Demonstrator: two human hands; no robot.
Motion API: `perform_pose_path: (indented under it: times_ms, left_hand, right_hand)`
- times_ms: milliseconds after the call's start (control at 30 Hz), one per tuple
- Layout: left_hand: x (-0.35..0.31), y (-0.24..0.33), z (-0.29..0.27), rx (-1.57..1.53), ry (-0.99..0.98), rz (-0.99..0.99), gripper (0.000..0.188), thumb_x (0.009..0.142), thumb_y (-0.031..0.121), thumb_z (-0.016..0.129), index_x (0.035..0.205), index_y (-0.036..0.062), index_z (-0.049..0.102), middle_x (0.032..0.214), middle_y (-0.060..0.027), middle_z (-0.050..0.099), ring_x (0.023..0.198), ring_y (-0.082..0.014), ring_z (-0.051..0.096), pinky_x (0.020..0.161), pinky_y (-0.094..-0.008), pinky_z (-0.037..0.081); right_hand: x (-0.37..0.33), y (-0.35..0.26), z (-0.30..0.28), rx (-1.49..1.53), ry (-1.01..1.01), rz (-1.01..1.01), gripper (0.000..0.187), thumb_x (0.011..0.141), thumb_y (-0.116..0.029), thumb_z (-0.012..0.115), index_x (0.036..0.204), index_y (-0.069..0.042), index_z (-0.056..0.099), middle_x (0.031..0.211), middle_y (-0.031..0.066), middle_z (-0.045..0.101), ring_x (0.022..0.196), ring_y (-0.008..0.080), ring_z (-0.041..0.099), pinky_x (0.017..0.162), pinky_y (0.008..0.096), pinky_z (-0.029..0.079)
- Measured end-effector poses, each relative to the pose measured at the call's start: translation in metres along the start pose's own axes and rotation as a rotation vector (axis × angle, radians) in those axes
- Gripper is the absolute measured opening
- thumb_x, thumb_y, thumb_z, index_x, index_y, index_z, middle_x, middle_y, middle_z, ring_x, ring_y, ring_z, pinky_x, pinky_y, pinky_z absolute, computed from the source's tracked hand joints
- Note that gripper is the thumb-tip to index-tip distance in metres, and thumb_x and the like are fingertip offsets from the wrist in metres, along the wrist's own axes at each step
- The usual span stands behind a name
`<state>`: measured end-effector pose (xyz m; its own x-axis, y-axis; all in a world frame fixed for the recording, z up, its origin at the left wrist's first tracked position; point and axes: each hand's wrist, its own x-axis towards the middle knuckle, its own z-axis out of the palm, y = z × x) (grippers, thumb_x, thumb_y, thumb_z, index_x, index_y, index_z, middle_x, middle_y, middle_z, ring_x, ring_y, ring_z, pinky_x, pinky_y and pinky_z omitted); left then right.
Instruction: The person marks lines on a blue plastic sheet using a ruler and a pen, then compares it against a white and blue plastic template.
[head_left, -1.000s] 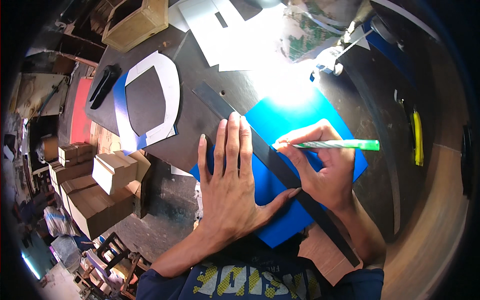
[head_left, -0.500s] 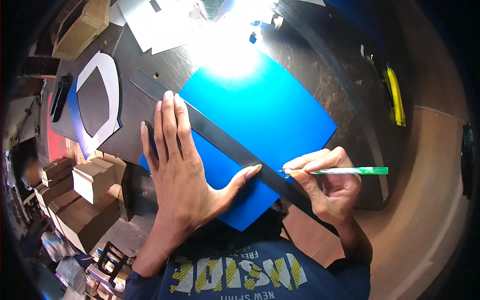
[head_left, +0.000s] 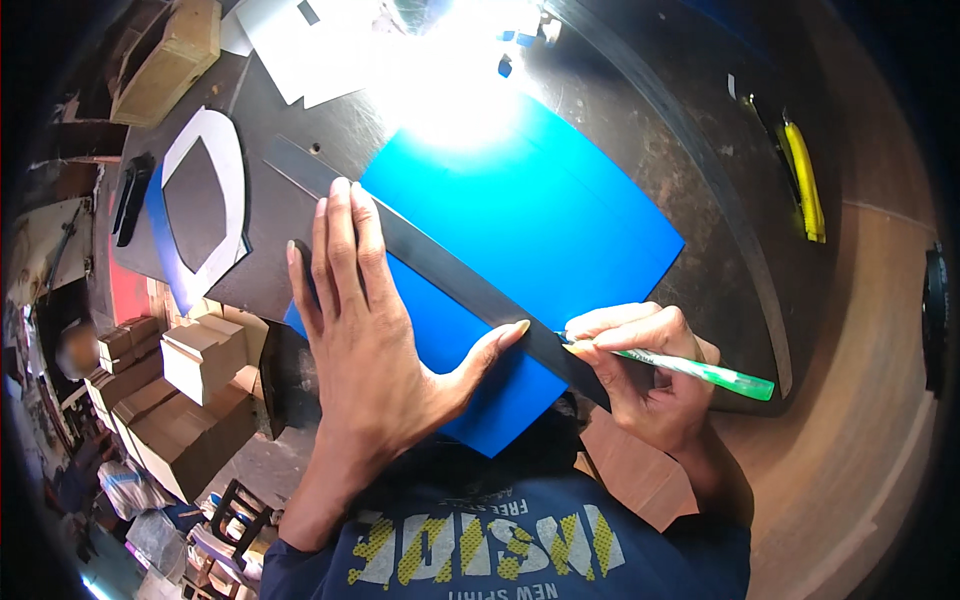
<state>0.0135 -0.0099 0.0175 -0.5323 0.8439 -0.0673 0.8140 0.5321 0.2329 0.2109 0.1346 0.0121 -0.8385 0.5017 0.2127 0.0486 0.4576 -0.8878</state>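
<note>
Pressing one ruler (head_left: 450, 277) — left hand (head_left: 370, 350) spread flat; right grip (head_left: 648, 405) pinching one pen (head_left: 735, 380).

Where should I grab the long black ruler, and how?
I'd pinch the black ruler at its far-left end, across both long edges, coming from the far left. It's a narrow, flat strip, and that end sticks out past the blue sheet, beyond the left hand. The right hand, with the pen, crowds the other end.

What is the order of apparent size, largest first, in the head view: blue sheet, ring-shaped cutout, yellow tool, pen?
1. Blue sheet
2. Ring-shaped cutout
3. Yellow tool and pen: too alike to rank, the pen partly hidden.
</note>
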Motion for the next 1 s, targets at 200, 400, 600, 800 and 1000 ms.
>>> perform_pose_path:
  times_ms: [200,400,600,800,1000]
  left_hand:
    - [0.0,0.0,-0.003,-0.021,-0.021,-0.027,0.135,0.074,0.075,0.076,0.159,-0.0096,0.013,0.166,-0.0268,0.02,0.158,-0.0385,0.014,0.127,-0.0554,0.008]
    - [-0.001,-0.003,-0.003,-0.072,-0.031,-0.012,0.137,0.074,0.076,0.075,0.159,-0.0099,0.011,0.166,-0.027,0.018,0.157,-0.0379,0.014,0.127,-0.0562,0.005]
    - [-0.001,-0.004,0.0,-0.113,-0.053,-0.041,0.137,0.075,0.081,0.069,0.16,-0.0093,0.01,0.166,-0.0277,0.016,0.159,-0.0377,0.009,0.127,-0.0564,0.001]
    - [-0.002,-0.008,0.002,-0.141,-0.063,-0.044,0.138,0.074,0.083,0.067,0.16,-0.0091,0.009,0.167,-0.0275,0.014,0.159,-0.0376,0.007,0.127,-0.0563,-0.002]
    - [-0.001,-0.005,0.001,-0.156,-0.034,-0.028,0.138,0.073,0.08,0.071,0.159,-0.0093,0.011,0.167,-0.0279,0.015,0.159,-0.0383,0.008,0.126,-0.0573,-0.001]
  right_hand:
    - [0.028,0.0,-0.003,0.289,0.174,0.081,0.018,0.092,0.007,0.072,0.109,0.004,0.065,0.105,0.0176,0.073,0.101,0.0224,0.073,0.087,0.0328,0.061]
    - [0.082,-0.002,0.034,0.235,-0.017,0.069,0.016,0.093,-0.002,0.074,0.109,0.0,0.074,0.108,0.0137,0.076,0.102,0.0201,0.073,0.088,0.0314,0.06]
    - [0.103,0.005,0.055,0.292,-0.058,0.142,0.018,0.099,-0.012,0.07,0.112,-0.001,0.075,0.106,0.0106,0.076,0.097,0.0169,0.073,0.088,0.0303,0.06]
    - [0.106,0.001,0.056,0.186,-0.124,0.163,0.017,0.099,0.0,0.067,0.114,0.006,0.071,0.108,0.0135,0.074,0.102,0.0167,0.072,0.092,0.0289,0.059]
    - [0.114,-0.001,0.051,0.053,-0.125,0.006,0.012,0.096,0.0,0.07,0.106,0.004,0.074,0.1,0.0119,0.076,0.093,0.0147,0.072,0.083,0.0282,0.058]
